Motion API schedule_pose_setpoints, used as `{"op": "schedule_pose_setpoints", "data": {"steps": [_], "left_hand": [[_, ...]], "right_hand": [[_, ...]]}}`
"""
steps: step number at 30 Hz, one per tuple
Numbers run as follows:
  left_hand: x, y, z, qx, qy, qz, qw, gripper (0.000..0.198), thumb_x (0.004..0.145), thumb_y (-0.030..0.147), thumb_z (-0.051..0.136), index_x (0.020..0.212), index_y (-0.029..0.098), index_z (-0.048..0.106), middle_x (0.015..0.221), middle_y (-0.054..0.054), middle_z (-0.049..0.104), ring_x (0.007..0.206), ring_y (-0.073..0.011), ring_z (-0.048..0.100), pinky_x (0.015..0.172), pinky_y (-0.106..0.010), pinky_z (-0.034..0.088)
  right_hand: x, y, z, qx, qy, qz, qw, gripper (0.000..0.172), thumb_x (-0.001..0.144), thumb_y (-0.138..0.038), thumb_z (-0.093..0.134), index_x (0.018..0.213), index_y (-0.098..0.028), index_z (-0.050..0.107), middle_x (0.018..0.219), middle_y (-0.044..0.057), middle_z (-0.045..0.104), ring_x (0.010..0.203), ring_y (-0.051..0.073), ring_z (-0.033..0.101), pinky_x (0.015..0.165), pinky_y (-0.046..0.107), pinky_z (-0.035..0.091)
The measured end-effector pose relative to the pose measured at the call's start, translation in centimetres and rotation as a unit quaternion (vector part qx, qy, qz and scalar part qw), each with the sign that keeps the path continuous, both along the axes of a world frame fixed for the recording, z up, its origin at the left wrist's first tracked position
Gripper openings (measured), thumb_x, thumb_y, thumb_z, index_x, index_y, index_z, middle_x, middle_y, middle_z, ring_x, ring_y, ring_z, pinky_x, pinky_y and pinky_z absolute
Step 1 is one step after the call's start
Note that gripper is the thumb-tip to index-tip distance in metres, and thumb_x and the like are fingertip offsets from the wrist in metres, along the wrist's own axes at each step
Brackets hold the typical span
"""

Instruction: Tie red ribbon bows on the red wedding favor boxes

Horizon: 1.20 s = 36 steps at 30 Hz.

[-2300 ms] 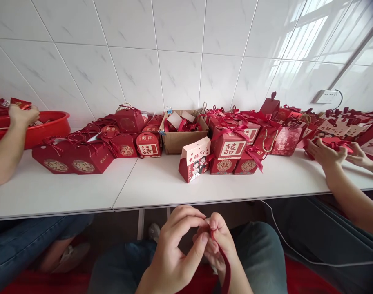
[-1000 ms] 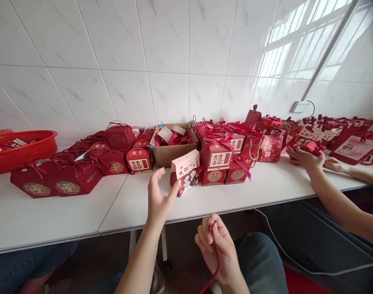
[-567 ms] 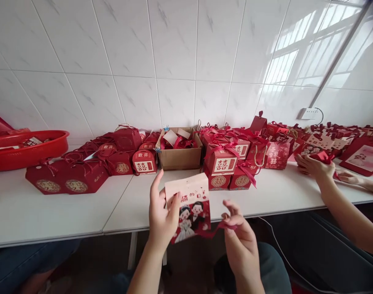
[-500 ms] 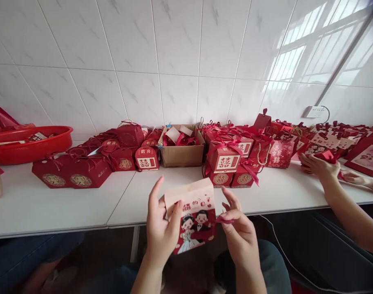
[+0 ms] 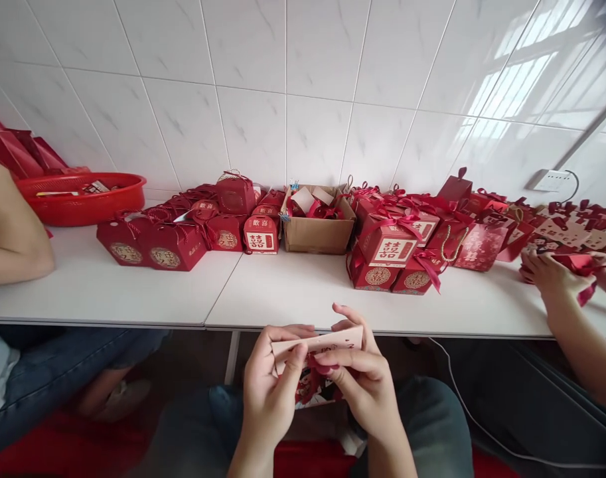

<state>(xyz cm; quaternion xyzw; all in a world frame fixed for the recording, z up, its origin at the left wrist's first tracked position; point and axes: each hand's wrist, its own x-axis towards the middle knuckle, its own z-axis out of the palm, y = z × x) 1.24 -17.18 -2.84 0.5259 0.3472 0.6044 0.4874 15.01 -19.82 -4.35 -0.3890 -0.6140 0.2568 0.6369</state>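
Note:
Over my lap, in front of the table edge, is a red and pale pink paper gift bag (image 5: 318, 390) with a cartoon couple printed on it. My left hand (image 5: 277, 378) grips its left side, the thumb on the printed face and the fingers behind. Between the thumb and index finger of my right hand (image 5: 365, 378) is a dark red ribbon (image 5: 327, 366), pinched against the upper front of the bag. The right hand's other fingers reach behind the bag's top edge. Fingers hide part of the printed picture.
A cardboard box (image 5: 316, 236) with red and pale pieces stands between red gift boxes (image 5: 176, 255) and stacked ribboned boxes (image 5: 389, 249). A red plastic basin (image 5: 88, 209) is at the left. A person's arm (image 5: 14, 232) rests there; another person's hands (image 5: 561, 275) handle a red bag at right.
My right hand has brought the ribbon leftward onto the bag's front. The bag has been lowered and its top tilted. The view has shifted, and the person at right has lifted a red bag.

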Motion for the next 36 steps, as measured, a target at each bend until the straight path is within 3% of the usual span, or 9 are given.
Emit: {"op": "schedule_pose_setpoints", "data": {"steps": [3,8,17,21,24,27,30,33,36], "left_hand": [[-0.2,-0.3,-0.1,0.002,0.029,-0.026,0.999,0.017,0.086,0.034,0.061,0.085,0.019,0.054,0.084,-0.004,0.071,0.078,-0.0168,0.068,0.066,-0.024,0.053],[-0.6,0.1,-0.8,0.041,0.061,-0.088,0.993,0.014,0.089,0.032,0.056,0.086,0.019,0.052,0.089,-0.007,0.07,0.077,-0.0169,0.069,0.064,-0.024,0.054],[-0.5,-0.1,-1.2,0.027,0.045,-0.143,0.988,0.01,0.092,0.029,0.052,0.091,0.019,0.053,0.093,-0.007,0.067,0.087,-0.0177,0.067,0.074,-0.027,0.054],[-0.5,-0.2,-1.4,0.064,0.036,-0.168,0.983,0.01,0.094,0.027,0.048,0.091,0.02,0.054,0.093,-0.006,0.063,0.091,-0.0176,0.063,0.078,-0.028,0.052],[-0.5,0.0,-1.6,0.112,0.042,-0.186,0.975,0.008,0.091,0.027,0.052,0.096,0.021,0.052,0.096,-0.006,0.061,0.091,-0.0175,0.063,0.078,-0.029,0.052],[-0.4,0.5,-1.9,0.104,0.103,-0.172,0.974,0.048,0.078,0.028,0.07,0.118,0.024,0.044,0.118,-0.012,0.055,0.098,-0.022,0.063,0.08,-0.033,0.054],[-0.6,1.4,-2.5,0.089,0.229,-0.075,0.966,0.074,0.072,0.028,0.076,0.133,0.026,0.035,0.131,-0.014,0.05,0.117,-0.0272,0.055,0.095,-0.04,0.048],[-1.1,2.5,-2.9,0.069,0.313,-0.029,0.947,0.056,0.077,0.032,0.07,0.126,0.026,0.044,0.114,-0.007,0.063,0.111,-0.024,0.058,0.096,-0.041,0.045],[-2.0,3.3,-2.8,0.042,0.35,-0.058,0.934,0.025,0.081,0.036,0.065,0.103,0.024,0.06,0.095,-0.003,0.068,0.091,-0.0202,0.064,0.084,-0.033,0.048]], "right_hand": [[0.0,0.1,-0.1,0.006,-0.012,-0.002,1.0,0.024,0.083,-0.017,0.065,0.096,-0.035,0.075,0.13,0.006,0.056,0.132,0.028,0.041,0.096,0.042,0.044],[0.4,-0.2,-0.1,0.028,-0.053,-0.027,0.998,0.022,0.084,-0.02,0.065,0.095,-0.037,0.075,0.1,0.006,0.072,0.135,0.028,0.037,0.099,0.048,0.037],[0.7,-0.1,-0.6,0.03,-0.043,-0.035,0.998,0.02,0.084,-0.017,0.065,0.092,-0.032,0.073,0.114,0.005,0.067,0.136,0.026,0.037,0.1,0.042,0.038],[0.0,-0.2,-0.8,0.029,0.105,-0.08,0.991,0.048,0.075,-0.015,0.074,0.113,-0.035,0.052,0.136,0.004,0.052,0.113,0.022,0.059,0.091,0.038,0.047],[-0.2,-0.3,-1.0,-0.045,0.146,-0.034,0.988,0.045,0.075,-0.018,0.074,0.111,-0.027,0.048,0.101,0.004,0.067,0.075,0.014,0.067,0.064,0.025,0.052],[0.0,-0.2,-1.2,-0.084,0.159,-0.062,0.982,0.023,0.077,-0.022,0.073,0.087,-0.02,0.052,0.075,0.0,0.064,0.057,0.01,0.06,0.052,0.02,0.047],[0.4,0.1,-1.4,-0.06,0.191,-0.155,0.967,0.025,0.074,-0.023,0.076,0.082,-0.02,0.052,0.075,-0.001,0.061,0.066,0.011,0.06,0.06,0.02,0.049],[0.9,0.4,-1.5,-0.056,0.216,-0.218,0.95,0.029,0.071,-0.026,0.078,0.084,-0.02,0.053,0.078,-0.001,0.06,0.067,0.011,0.059,0.062,0.022,0.049],[1.2,0.5,-1.5,-0.058,0.219,-0.248,0.942,0.031,0.069,-0.028,0.079,0.084,-0.02,0.053,0.08,-0.001,0.059,0.068,0.012,0.06,0.062,0.022,0.05]]}}
